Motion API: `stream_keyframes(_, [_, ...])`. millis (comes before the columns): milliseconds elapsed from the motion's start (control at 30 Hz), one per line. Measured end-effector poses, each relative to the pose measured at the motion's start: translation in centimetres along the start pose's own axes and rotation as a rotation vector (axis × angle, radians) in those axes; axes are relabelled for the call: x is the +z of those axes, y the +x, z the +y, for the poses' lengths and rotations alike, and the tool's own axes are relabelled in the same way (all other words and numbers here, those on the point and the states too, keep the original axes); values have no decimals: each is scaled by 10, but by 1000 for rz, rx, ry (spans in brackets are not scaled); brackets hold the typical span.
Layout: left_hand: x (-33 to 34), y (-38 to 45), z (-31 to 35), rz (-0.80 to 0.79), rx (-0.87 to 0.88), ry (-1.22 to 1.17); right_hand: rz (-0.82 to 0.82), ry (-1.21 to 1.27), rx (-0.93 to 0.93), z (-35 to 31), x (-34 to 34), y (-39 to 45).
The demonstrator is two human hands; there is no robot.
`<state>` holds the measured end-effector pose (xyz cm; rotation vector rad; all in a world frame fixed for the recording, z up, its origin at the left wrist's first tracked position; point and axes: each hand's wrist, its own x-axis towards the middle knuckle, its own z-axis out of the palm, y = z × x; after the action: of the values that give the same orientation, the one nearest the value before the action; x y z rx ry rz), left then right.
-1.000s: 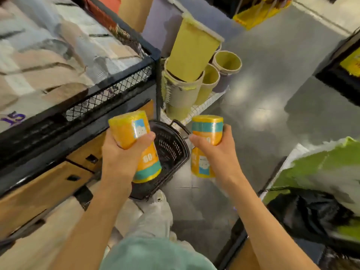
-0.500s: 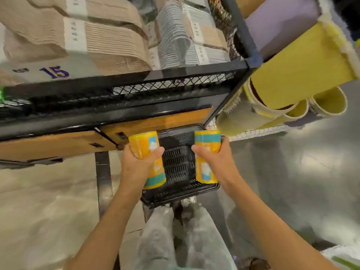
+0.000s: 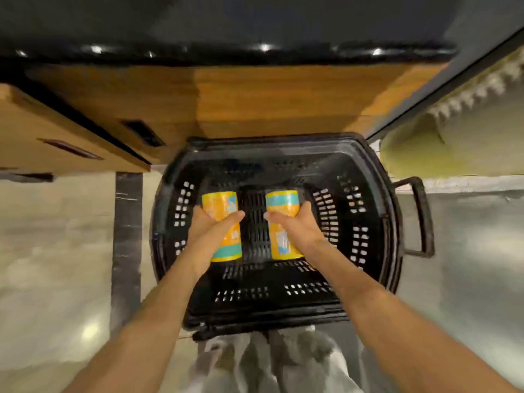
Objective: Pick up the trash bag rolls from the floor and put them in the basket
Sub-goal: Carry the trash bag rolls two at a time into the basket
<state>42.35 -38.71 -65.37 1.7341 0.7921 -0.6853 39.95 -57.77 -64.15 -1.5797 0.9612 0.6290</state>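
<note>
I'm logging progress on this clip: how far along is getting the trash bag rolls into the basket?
Done: both rolls are off the floor. In hand: the left hand grips the left roll and the right hand grips the right roll, both low inside the black basket. Left: letting go of them. No other rolls show on the visible floor.

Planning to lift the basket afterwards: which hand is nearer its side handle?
Right. The right hand is nearer the handle; the left hand is across the basket.
</note>
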Motion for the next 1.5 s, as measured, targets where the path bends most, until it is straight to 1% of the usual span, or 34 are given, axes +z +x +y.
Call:
stream_keyframes(100, [19,56,-34,1,-20,50,-49,22,67,37,24,54])
stream_keyframes(200, [35,106,-62,26,-20,145,-58,45,95,65,45,107])
stream_keyframes(367, [53,174,-94,119,-19,252,25,-148,86,85,70,177])
stream_keyframes(467, [64,195,-102,201,9,364,31,-196,40,91,81,208])
stream_keyframes(600, [79,221,-117,228,19,454,52,-217,-9,100,98,236])
stream_keyframes(800, [96,227,-123,301,54,501,99,-212,-107,111,120,248])
stream_keyframes(967, [96,225,-114,325,84,473,119,-257,-87,106,138,243])
stream_keyframes(1133, [86,218,-111,349,130,406,60,-197,-50,100,139,235])
stream_keyframes(1333, [65,201,-103,335,154,469,-16,-197,-64,91,143,217])
stream_keyframes(1500, [44,175,-90,256,108,485,-56,-266,-77,81,127,194])
